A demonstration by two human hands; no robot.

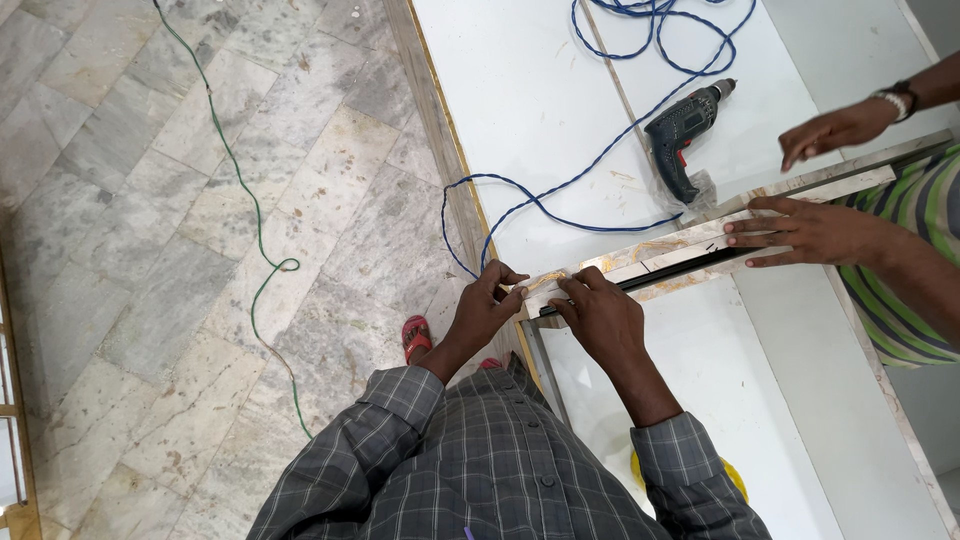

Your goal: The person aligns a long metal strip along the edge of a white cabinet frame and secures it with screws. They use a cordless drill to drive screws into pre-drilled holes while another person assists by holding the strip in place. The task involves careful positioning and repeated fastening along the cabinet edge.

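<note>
A grey-veined marble tile floor is filling the left half of the frame, and a large flat white laminated board is taking up the upper middle and right. Lying across that board, running from the centre of the frame up toward the right edge, is a long narrow strip of pale marble-patterned laminate with a dark groove along its length; its surface is looking creamy with tan streaks, and its near end is sitting at the board's left edge, just above the wearer's chest. The wearer, in a grey checked shirt, is bending both forearms inward from the lower centre so that the hands are meeting at that near end. The left hand is curling narrowly, with fingertips pinching the tip of the strip, and the right hand is lying just beside it, fingers bent and pressing down on the strip's top face. At the right of the frame a co-worker in a green striped shirt is laying one flat, spread hand on the far part of the same strip, while their other hand is hovering above it, loosely open. A dark teal electric drill is resting on the board in the upper middle, near the strip, its twisted blue cable looping across the white surface. A thin green cord is trailing over the floor at left.
</note>
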